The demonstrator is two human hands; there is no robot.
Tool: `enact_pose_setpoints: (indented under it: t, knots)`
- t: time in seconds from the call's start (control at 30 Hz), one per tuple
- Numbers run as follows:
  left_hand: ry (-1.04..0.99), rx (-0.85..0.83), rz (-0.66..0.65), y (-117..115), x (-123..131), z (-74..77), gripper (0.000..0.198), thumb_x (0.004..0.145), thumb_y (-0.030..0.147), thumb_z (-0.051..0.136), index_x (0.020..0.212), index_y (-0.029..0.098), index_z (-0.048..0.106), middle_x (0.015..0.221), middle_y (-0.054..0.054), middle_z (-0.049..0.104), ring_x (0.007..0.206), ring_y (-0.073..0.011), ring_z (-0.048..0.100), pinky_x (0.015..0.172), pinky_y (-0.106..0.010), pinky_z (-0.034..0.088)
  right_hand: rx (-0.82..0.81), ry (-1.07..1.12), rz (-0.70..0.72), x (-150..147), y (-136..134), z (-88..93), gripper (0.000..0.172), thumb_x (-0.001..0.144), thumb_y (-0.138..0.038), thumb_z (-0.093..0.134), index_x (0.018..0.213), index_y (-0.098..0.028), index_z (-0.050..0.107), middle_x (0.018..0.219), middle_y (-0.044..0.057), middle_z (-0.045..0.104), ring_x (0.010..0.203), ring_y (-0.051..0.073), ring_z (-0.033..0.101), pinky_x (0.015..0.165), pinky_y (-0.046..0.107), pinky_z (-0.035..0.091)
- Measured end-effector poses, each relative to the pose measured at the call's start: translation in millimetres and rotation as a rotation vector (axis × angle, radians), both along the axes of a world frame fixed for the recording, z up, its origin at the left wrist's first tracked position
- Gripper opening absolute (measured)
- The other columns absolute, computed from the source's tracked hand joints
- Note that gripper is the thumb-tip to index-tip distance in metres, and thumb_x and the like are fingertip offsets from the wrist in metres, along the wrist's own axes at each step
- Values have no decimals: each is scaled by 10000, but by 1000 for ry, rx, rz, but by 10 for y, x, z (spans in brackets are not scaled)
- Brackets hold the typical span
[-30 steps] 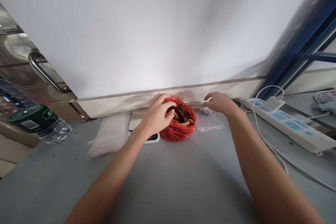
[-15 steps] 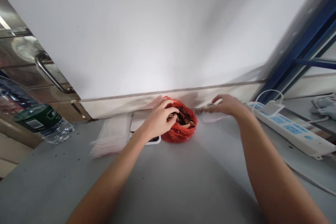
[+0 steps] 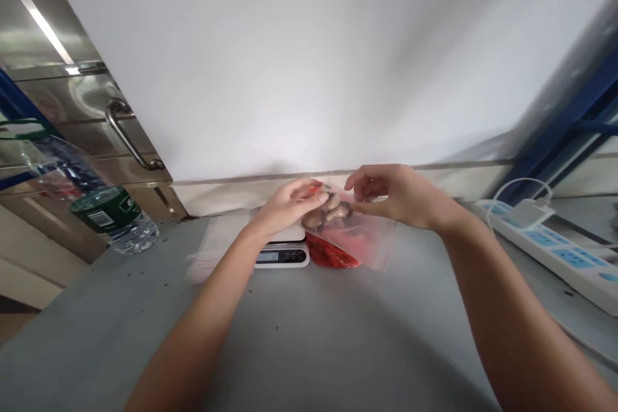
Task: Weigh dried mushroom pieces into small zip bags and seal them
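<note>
My left hand (image 3: 287, 209) is closed, thumb and fingers pinching one side of a clear zip bag (image 3: 374, 241). Brown and tan dried pieces (image 3: 333, 214), perhaps sliced mushroom, show through its plastic. On the other side my right hand (image 3: 393, 196) has its thumb and fingers curled onto the bag. The clear bag is held tilted over a red plastic bag (image 3: 335, 259), whose opening it covers. Partly under my left forearm and hand lies a white digital scale (image 3: 292, 256) with a dark display strip. Left of it is a stack of clear zip bags (image 3: 205, 261).
A large water bottle (image 3: 113, 219) with a green label stands at the table's left. At right lies a white power strip (image 3: 555, 248) with a plugged-in charger (image 3: 531, 214). The white wall (image 3: 299, 77) rises behind the grey table (image 3: 338, 347).
My right hand has brought the clear bag leftward over the red bag. My left hand has come out of the red bag onto the clear one. The view has shifted slightly left.
</note>
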State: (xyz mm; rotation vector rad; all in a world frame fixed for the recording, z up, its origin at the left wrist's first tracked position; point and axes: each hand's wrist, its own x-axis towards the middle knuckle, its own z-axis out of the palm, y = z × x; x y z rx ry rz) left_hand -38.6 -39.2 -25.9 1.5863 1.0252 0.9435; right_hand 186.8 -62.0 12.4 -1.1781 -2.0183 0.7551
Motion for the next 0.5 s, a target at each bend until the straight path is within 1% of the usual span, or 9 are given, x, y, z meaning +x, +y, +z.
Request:
enact_pose_setpoints:
  t: [0.07, 0.13, 0.17, 0.23, 0.27, 0.33, 0.4, 0.43, 0.5]
  knots:
    - [-19, -40, 40, 6, -70, -20, 370, 845, 238, 797, 1194, 154, 710, 1096, -99, 764, 1031, -220, 720, 924, -343, 546, -20, 40, 3, -83, 28, -56, 326, 669, -493, 779, 763, -210, 647, 709, 23, 669, 685, 179, 636, 623, 297, 514]
    - [-66, -113, 12, 8, -138, -33, 397, 858, 192, 776, 1245, 162, 688, 993, -73, 764, 891, -184, 726, 847, -332, 558, -81, 54, -26, -116, 63, -104, 380, 636, -508, 823, 811, -210, 665, 760, 40, 703, 736, 203, 664, 641, 308, 527]
    - [-90, -133, 0, 9, -168, -34, 393, 868, 173, 760, 1253, 172, 682, 968, -62, 760, 836, -168, 719, 810, -324, 561, -136, 45, -57, -118, 83, -127, 428, 606, -506, 853, 868, -213, 684, 795, 50, 725, 761, 219, 678, 646, 317, 533]
    - [-117, -133, 57, 10, -218, -29, 350, 877, 125, 733, 1218, 184, 681, 936, -47, 748, 746, -139, 691, 729, -295, 553, -277, 13, -115, -102, 128, -175, 529, 545, -519, 897, 933, -214, 707, 830, 61, 748, 770, 233, 689, 649, 328, 530]
    - [-117, -120, 111, 12, -239, -25, 335, 877, 106, 723, 1198, 188, 678, 923, -40, 740, 712, -126, 672, 695, -281, 542, -344, 2, -123, -91, 149, -202, 536, 531, -552, 901, 895, -206, 714, 802, 57, 741, 739, 222, 676, 639, 325, 518]
    - [-102, -94, 195, 19, -276, -23, 351, 874, 89, 717, 1202, 202, 661, 888, -25, 721, 655, -105, 632, 644, -262, 518, -445, 10, -79, -74, 185, -258, 539, 535, -650, 877, 747, -189, 696, 705, 34, 686, 652, 173, 612, 620, 316, 481]
    - [-70, -84, 214, 34, -310, -35, 408, 871, 96, 725, 1247, 224, 634, 869, -16, 713, 633, -103, 616, 625, -259, 511, -502, 66, -19, -77, 209, -316, 585, 517, -718, 863, 627, -185, 647, 645, 7, 614, 618, 140, 549, 616, 312, 461]
    - [-45, -79, 216, 45, -327, -47, 431, 873, 96, 723, 1268, 234, 620, 879, -19, 717, 654, -110, 631, 636, -259, 518, -520, 104, -11, -86, 219, -344, 600, 485, -721, 878, 599, -186, 631, 635, -4, 586, 614, 131, 530, 616, 310, 458]
    - [52, -61, 242, 73, -360, -85, 446, 879, 94, 711, 1285, 244, 602, 916, -28, 731, 754, -135, 683, 692, -262, 544, -542, 170, -42, -116, 239, -400, 609, 406, -690, 920, 584, -188, 623, 620, -23, 549, 605, 121, 508, 605, 304, 454]
